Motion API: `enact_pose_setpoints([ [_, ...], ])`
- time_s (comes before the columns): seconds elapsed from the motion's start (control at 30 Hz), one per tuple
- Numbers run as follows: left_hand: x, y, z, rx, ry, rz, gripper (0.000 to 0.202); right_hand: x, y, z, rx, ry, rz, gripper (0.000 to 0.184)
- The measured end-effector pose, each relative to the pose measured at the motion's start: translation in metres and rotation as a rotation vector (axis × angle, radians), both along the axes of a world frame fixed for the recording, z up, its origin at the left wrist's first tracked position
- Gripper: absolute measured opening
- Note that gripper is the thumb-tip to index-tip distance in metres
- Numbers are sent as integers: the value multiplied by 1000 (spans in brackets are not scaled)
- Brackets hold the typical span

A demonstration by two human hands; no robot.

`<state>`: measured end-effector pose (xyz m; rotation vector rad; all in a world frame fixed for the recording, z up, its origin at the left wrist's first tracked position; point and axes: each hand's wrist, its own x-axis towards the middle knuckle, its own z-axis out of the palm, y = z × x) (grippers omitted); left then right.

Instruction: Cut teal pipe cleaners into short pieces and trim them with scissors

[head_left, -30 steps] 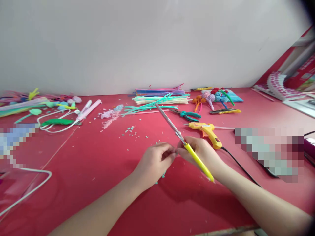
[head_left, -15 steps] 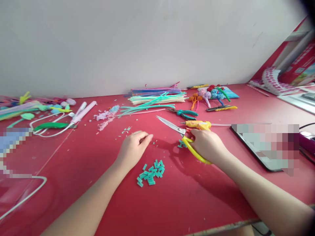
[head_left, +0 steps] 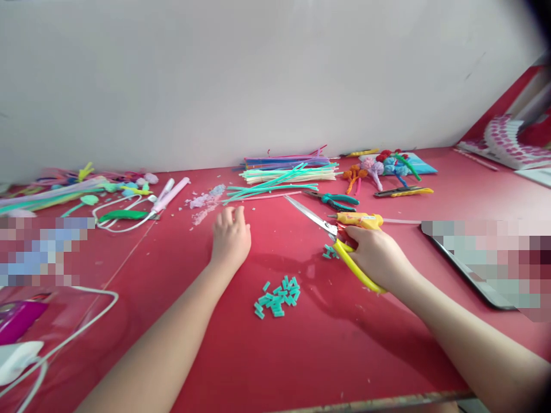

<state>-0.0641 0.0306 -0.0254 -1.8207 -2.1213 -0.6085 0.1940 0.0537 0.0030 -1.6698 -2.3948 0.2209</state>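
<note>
My right hand is closed around the yellow handles of the scissors, whose blades rest on the red table pointing up and left. A few teal cut pieces lie by the handles. My left hand reaches forward over the table, fingers stretched toward the loose teal sticks, holding nothing that I can see. A small heap of teal cut pieces lies between my forearms.
A stack of coloured sticks lies by the wall. Teal pliers, a yellow glue gun, craft flowers and a utility knife sit beyond the scissors. White cords and more craft items are at left.
Both hands separated from the cutting spot, leaving a teal heap on the table. The scissors were lowered flat. My left hand moved forward toward the loose teal sticks.
</note>
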Motion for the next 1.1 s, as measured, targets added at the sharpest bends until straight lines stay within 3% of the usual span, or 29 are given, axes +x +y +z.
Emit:
enact_pose_setpoints([
  [0.1,-1,-7,12,-70,-219,-161,33,0,0,1,26,-1,-8,26],
  [0.2,9,-21,26,-473,-413,-456,19,1,1,-2,29,-7,-10,25],
  [0.27,13,-30,36,-674,-460,-499,15,2,2,-4,21,-8,-7,24],
  [0.33,12,-37,42,-771,-463,-469,12,2,3,-7,26,-8,0,23],
  [0.43,9,-44,45,-795,-389,-431,6,2,5,-11,31,-9,15,22],
  [0.6,18,-45,41,-687,-345,-387,12,0,3,-13,15,10,47,20],
  [0.73,40,-42,41,-502,-715,-401,10,-6,-7,-7,-69,118,89,20],
  [0.83,58,-43,41,-576,-1091,-487,13,-13,-20,0,-277,322,213,21],
  [0.9,66,-44,40,-628,-1237,-528,13,-17,-27,3,-420,440,271,18],
  [1.1,72,-45,36,-647,-1259,-551,14,-20,-30,4,-517,595,243,9],
])
